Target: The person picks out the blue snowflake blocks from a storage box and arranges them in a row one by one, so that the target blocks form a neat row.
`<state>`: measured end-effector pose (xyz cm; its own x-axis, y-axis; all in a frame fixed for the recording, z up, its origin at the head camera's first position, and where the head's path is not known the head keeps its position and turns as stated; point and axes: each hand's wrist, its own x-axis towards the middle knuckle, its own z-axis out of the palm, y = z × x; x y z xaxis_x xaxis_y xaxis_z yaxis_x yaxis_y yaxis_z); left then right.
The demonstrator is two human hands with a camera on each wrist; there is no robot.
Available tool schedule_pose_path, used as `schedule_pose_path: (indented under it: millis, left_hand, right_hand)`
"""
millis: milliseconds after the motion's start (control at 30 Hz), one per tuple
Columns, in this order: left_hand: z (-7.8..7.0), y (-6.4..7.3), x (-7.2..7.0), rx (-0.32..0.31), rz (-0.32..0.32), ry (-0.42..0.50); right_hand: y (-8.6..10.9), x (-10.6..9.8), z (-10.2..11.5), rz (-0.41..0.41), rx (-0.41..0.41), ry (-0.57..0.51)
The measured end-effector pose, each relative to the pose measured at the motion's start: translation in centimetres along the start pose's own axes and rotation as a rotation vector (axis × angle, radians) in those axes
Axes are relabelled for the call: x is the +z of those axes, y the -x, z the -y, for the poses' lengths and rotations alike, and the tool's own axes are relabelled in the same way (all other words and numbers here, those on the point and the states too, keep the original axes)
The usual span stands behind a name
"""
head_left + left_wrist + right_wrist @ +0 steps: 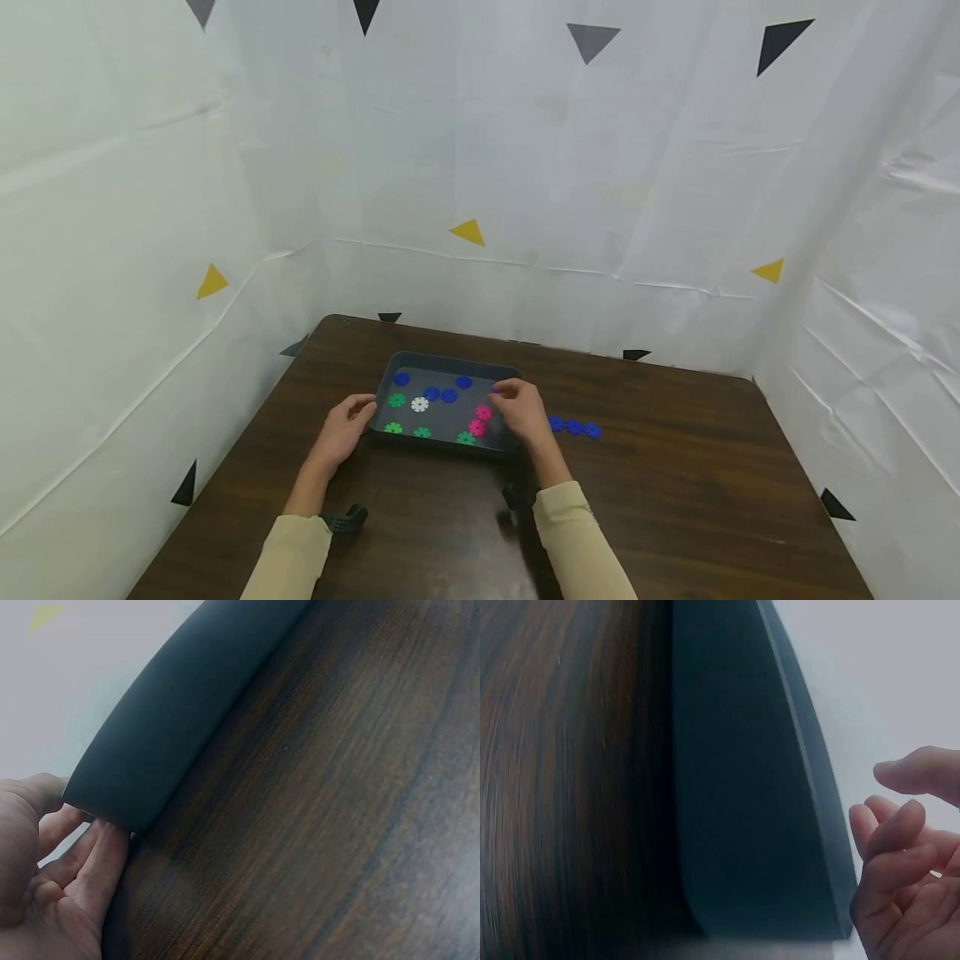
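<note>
A dark grey tray (442,446) on the table holds small notched discs: several blue, several green, a white disc (420,404) and two pink ones. My left hand (347,429) grips the tray's left side, the thumb at the rim and the fingers against the outer wall (172,712). Over the tray's right side is my right hand (521,408), its fingers loosely bent. In the right wrist view a gap shows between that thumb and the fingers (892,832), with nothing between them. A blue disc (495,387) is partly hidden behind those fingertips.
Right of the tray, a row of blue discs (574,427) lies on the brown wooden table (675,483). White sheeting (480,150) with black, grey and yellow triangles surrounds the table at the back and sides. Dark bands (347,521) sit at both wrists.
</note>
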<state>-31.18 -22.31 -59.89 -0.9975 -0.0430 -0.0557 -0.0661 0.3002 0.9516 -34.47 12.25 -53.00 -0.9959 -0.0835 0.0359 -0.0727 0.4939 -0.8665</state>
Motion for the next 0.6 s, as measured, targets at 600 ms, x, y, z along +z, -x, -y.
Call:
schedule_pose_path:
  millis: [600]
  left_hand:
    - [0.1,-0.1,-0.1,-0.004,-0.003,0.011]
  right_hand:
    - [-2.1,6.0,2.1,0.020,0.107,0.158]
